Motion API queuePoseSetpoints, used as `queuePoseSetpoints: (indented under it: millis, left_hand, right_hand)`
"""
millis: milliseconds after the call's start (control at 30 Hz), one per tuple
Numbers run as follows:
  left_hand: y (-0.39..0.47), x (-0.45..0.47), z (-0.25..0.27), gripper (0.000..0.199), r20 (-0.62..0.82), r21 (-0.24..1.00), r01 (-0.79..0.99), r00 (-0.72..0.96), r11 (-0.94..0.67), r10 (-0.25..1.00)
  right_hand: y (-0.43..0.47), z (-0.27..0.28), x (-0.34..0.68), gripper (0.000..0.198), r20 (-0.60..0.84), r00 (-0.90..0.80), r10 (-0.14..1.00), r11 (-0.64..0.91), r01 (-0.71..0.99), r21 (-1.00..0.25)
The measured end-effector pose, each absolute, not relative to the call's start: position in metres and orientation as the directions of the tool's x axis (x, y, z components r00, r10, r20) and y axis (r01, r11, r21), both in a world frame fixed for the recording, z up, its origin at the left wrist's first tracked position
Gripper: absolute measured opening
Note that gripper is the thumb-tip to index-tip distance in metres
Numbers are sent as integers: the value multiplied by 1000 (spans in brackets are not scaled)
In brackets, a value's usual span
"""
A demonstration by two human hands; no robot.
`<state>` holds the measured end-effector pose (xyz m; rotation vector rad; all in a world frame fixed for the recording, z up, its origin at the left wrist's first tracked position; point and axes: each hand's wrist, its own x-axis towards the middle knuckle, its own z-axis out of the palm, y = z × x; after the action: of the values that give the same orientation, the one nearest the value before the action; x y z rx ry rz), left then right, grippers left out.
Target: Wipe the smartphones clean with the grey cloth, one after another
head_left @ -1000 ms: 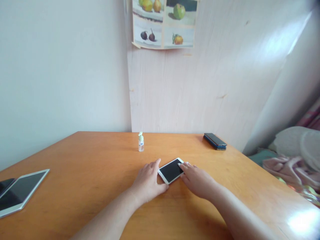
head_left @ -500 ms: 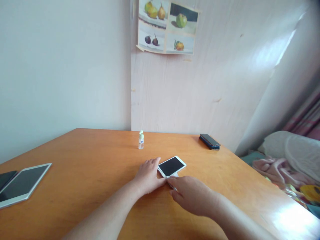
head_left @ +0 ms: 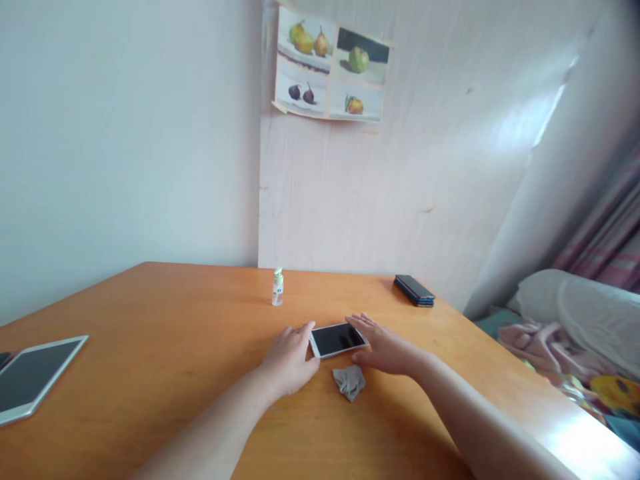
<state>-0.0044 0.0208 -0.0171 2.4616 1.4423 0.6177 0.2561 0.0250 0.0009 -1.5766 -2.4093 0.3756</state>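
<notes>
A white-framed smartphone (head_left: 336, 340) with a dark screen lies face up on the wooden table. My left hand (head_left: 291, 359) is at its left end, thumb and fingers gripping the edge from both sides. Around the right end is my right hand (head_left: 383, 345), its fingers stretched out over the far corner and its thumb apart on the near side. A crumpled grey cloth (head_left: 349, 382) rests on the table just in front of the phone, touched by neither hand.
Behind the phone stands a small pump bottle (head_left: 278, 288) with clear liquid. Stacked dark phones (head_left: 415, 291) lie at the table's back right. A white tablet (head_left: 40, 377) is at the left, with a dark object partly beneath or beside it. Bedding (head_left: 550, 347) lies beyond the right edge.
My right hand has let go of the grey cloth and moved forward to the phone's right end. The phone has turned to lie more crosswise, with my left hand still at its left end.
</notes>
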Motion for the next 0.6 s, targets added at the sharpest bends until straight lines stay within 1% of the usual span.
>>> queuePoseSetpoints:
  millis: [67, 133, 233, 300, 367, 433, 600]
  left_hand:
    - [21, -5, -17, 68, 235, 396, 773, 436, -495, 869]
    - [23, -7, -17, 68, 220, 403, 774, 436, -488, 873]
    - [26, -8, -21, 69, 205, 419, 779, 418, -466, 885]
    - [29, -8, -24, 70, 223, 428, 776, 406, -463, 886]
    - [32, -9, -28, 71, 242, 432, 776, 391, -460, 888]
    - [34, -10, -32, 71, 257, 437, 775, 379, -456, 889]
    - [38, -14, -38, 64, 281, 420, 763, 406, -491, 870]
  right_hand:
    - [34, -1, 252, 96, -9, -396, 918, 369, 863, -344]
    - [41, 0, 249, 98, -45, -401, 915, 364, 869, -335]
    - [46, 6, 248, 84, -47, -406, 913, 372, 872, -318]
    - [45, 9, 250, 77, -28, -381, 924, 356, 886, -298]
    - [41, 10, 255, 77, 0, -323, 946, 311, 911, -270]
    - [37, 10, 263, 81, 25, -244, 969, 243, 939, -244]
    - [34, 4, 298, 86, 64, 36, 997, -23, 979, -201]
